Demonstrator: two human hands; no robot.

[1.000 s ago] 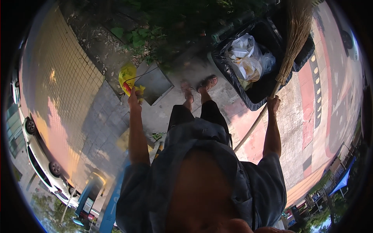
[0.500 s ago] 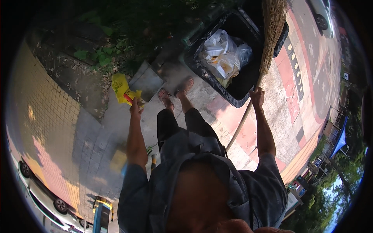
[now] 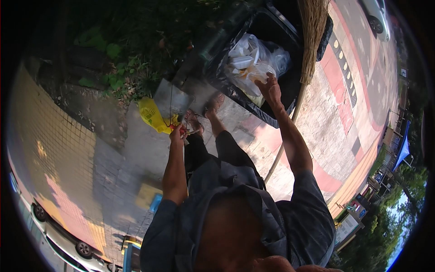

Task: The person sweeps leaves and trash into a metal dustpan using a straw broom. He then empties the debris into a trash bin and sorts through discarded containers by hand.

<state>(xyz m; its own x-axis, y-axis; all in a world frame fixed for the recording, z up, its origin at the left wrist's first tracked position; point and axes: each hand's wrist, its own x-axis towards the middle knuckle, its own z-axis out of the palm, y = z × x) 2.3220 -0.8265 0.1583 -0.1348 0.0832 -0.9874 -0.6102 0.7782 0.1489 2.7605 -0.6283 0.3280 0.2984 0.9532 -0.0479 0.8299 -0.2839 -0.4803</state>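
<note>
My left hand is closed around the gathered end of a yellow plastic bag, which hangs out to the left. A small red piece shows at the fingers; its kind is unclear. My right hand reaches over the near rim of a black-lined trash bin, fingers apart, at the white plastic bags inside. Whether the fingertips touch them I cannot tell. A straw broom with a wooden handle rests against the bin's right side, free of my hand.
A grey, flat-sided dustpan-like thing stands left of my sandalled feet. Leafy plants grow at the far left. Parked cars stand at lower left, another car at upper right.
My right hand has let go of the broom handle and moved left over the bin. My left hand has brought the yellow bag rightward, nearer my legs.
</note>
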